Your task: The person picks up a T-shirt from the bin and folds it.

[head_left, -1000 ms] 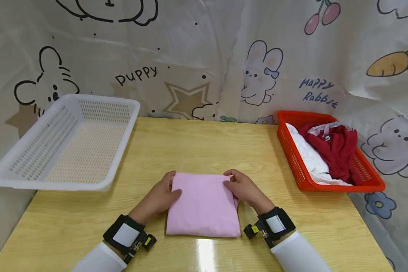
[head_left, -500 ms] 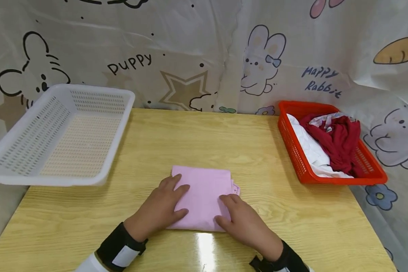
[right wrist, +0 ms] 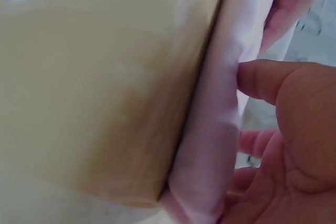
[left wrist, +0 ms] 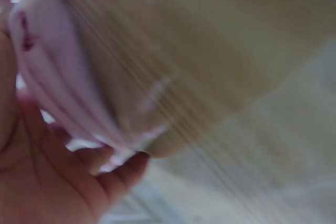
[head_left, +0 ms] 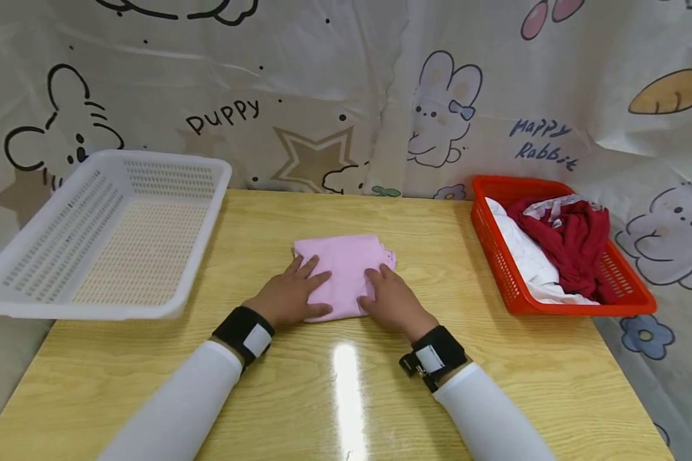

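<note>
A folded pink cloth [head_left: 346, 266] lies flat on the wooden table in the head view, with a small scalloped edge sticking out at its right side. My left hand [head_left: 291, 296] rests on its left part, fingers spread and fairly straight. On the right part lies my right hand [head_left: 396, 302], fingers extended over the top. The left wrist view shows layered folds of the cloth [left wrist: 58, 66] beside the left palm [left wrist: 47, 177]. Seen from the right wrist, the cloth's thick front fold [right wrist: 212, 114] runs along the table, the right thumb [right wrist: 262, 80] touching it.
A white plastic basket [head_left: 204, 237] stands at the left of the wooden table [head_left: 277, 397]. At the right is a red basket [head_left: 496, 272] holding white cloth [head_left: 521, 259] and dark red cloth [head_left: 582, 240]. A printed curtain [head_left: 375, 83] hangs behind the table.
Both hands have let go of the cloth's far corners and now lie spread on top of it. The cloth has slid away from the person, toward the back of the table.
</note>
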The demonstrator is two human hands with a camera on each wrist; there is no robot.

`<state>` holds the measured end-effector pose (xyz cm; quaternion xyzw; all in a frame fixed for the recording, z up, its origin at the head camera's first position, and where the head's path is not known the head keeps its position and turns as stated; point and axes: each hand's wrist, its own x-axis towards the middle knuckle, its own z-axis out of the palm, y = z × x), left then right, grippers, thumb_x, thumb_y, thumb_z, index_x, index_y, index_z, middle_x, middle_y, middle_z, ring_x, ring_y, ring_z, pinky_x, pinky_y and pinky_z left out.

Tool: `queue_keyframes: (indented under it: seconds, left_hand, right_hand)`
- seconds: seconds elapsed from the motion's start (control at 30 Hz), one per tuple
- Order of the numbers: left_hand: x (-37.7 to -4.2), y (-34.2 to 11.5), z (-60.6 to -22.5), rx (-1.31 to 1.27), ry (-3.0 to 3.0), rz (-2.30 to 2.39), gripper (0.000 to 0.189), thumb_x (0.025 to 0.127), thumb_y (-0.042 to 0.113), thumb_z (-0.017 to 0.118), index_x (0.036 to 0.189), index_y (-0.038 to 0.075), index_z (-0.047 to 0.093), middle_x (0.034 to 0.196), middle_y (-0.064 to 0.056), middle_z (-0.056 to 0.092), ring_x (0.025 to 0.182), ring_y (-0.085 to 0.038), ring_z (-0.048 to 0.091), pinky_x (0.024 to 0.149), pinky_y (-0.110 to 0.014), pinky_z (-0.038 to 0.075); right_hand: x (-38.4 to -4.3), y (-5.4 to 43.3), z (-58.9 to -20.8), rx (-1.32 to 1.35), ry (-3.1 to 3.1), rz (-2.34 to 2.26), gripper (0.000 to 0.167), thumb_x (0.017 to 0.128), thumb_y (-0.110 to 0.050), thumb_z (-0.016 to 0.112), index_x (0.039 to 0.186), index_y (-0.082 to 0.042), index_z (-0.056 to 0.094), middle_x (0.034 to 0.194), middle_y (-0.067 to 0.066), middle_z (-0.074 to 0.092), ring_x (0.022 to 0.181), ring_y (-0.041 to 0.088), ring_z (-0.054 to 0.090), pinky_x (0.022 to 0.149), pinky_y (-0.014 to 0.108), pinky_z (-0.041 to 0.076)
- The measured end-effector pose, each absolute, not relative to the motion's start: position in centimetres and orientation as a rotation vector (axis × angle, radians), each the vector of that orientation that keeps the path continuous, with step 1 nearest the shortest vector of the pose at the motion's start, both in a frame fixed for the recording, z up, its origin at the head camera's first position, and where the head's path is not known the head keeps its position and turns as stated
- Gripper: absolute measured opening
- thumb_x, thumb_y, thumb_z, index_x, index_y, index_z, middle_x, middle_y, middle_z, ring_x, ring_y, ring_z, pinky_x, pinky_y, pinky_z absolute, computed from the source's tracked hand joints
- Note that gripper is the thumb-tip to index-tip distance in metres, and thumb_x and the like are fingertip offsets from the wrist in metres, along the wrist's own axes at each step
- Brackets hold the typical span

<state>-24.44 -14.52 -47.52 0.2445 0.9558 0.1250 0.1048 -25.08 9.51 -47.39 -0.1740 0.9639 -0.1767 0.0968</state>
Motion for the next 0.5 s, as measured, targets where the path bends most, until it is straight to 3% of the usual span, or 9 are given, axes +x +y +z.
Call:
queue_keyframes:
  seconds: [0.2, 0.4, 0.5]
  left_hand:
    - [-26.1, -15.1, -47.5, 0.698, 2.793, 0.397, 0.075, 0.094, 0.059, 0.057, 0.154, 0.017, 0.038, 0.162, -0.018, 0.017, 0.147, -0.044, 0.010, 0.109, -0.057, 0.032]
    - [-23.5, -14.8, -46.3, 0.686, 3.099, 0.494, 0.060, 0.095, 0.047, 0.063, 0.136, 0.004, 0.059, 0.144, -0.022, 0.049, 0.135, -0.042, 0.042, 0.108, -0.051, 0.036]
    - [-22.4, -14.6, -45.2, 0.618, 3.295, 0.519, 0.054, 0.096, 0.045, 0.062, 0.132, 0.004, 0.062, 0.141, -0.021, 0.052, 0.136, -0.040, 0.040, 0.109, -0.056, 0.031]
  right_hand:
    - [-26.3, 9.1, -47.7, -0.492, 2.848, -0.532, 0.065, 0.097, -0.038, 0.061, 0.148, -0.004, 0.043, 0.155, 0.026, 0.032, 0.141, 0.042, 0.033, 0.112, 0.051, 0.030]
    - [-26.2, 11.1, -46.0, -0.528, 2.903, -0.729, 0.054, 0.096, -0.030, 0.063, 0.140, 0.001, 0.052, 0.142, 0.021, 0.052, 0.133, 0.036, 0.047, 0.109, 0.049, 0.036]
    - [-26.5, 12.1, -44.6, -0.595, 3.040, -0.709, 0.051, 0.096, -0.030, 0.064, 0.137, 0.000, 0.055, 0.139, 0.021, 0.054, 0.132, 0.036, 0.047, 0.108, 0.052, 0.036]
